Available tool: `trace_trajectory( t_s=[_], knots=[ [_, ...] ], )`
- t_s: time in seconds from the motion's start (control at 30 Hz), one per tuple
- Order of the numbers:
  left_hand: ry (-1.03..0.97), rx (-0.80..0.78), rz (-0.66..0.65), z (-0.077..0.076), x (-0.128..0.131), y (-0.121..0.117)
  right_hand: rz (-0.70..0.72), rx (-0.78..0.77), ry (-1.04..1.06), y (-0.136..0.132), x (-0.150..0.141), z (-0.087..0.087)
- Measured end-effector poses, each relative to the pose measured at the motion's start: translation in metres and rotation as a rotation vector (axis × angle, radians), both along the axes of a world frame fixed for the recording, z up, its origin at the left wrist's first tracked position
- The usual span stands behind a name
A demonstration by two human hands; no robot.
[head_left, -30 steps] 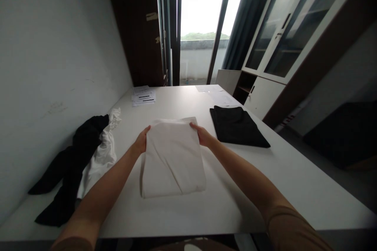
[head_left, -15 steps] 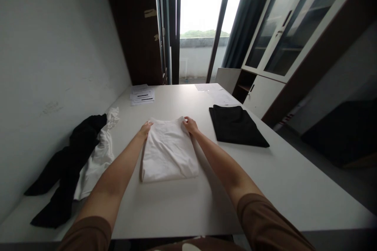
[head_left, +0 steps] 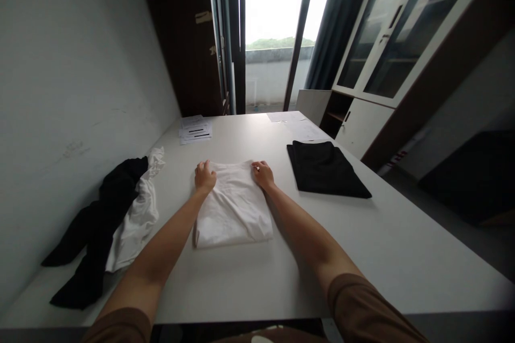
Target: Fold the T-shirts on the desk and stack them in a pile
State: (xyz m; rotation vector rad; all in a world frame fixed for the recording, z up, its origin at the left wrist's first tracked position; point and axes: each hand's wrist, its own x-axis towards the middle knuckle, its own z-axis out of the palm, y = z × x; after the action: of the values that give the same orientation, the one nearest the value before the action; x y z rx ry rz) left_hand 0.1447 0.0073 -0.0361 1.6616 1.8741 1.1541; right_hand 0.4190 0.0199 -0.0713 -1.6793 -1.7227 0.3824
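Note:
A folded white garment [head_left: 235, 214], its fabric creased, lies flat on the white table [head_left: 237, 292] in front of me. My left hand [head_left: 205, 176] rests over its far left corner, fingers bent around the edge and thumb on the fabric. At the far right corner, my right hand [head_left: 263, 174] has its fingers closed on the edge, with a small gap between thumb and forefinger. To the right lies a folded black garment [head_left: 328, 169], which neither hand touches.
Along the left wall, a black garment [head_left: 96, 225] lies loosely beside a crumpled shiny white garment [head_left: 140, 220]. Papers [head_left: 196, 130] lie at the far left of the table, more sheets [head_left: 300, 127] at the far right. A glass-door cabinet [head_left: 392, 37] stands beyond the right edge.
The white garment has come down flat onto the table and appears smaller, its near edge farther from me. My left hand has shifted from the side edge over the top corner.

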Motion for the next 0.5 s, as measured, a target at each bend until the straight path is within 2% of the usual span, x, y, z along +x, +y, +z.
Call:
trace_trajectory(
  t_s=[0.13,0.23,0.37,0.5],
  knots=[
    [0.476,0.114,-0.295,-0.008,0.022,-0.035,0.088,0.165,-0.122,-0.009,-0.005,0.004],
    [0.663,0.134,-0.478,-0.022,0.028,-0.065,0.258,0.219,-0.206,-0.011,-0.009,0.005],
    [0.759,0.095,-0.555,-0.033,0.02,-0.088,0.383,0.039,-0.321,-0.011,-0.012,-0.004],
    [0.784,0.03,-0.501,-0.025,0.02,-0.099,0.348,-0.014,-0.348,-0.011,-0.012,-0.012]
  ],
)
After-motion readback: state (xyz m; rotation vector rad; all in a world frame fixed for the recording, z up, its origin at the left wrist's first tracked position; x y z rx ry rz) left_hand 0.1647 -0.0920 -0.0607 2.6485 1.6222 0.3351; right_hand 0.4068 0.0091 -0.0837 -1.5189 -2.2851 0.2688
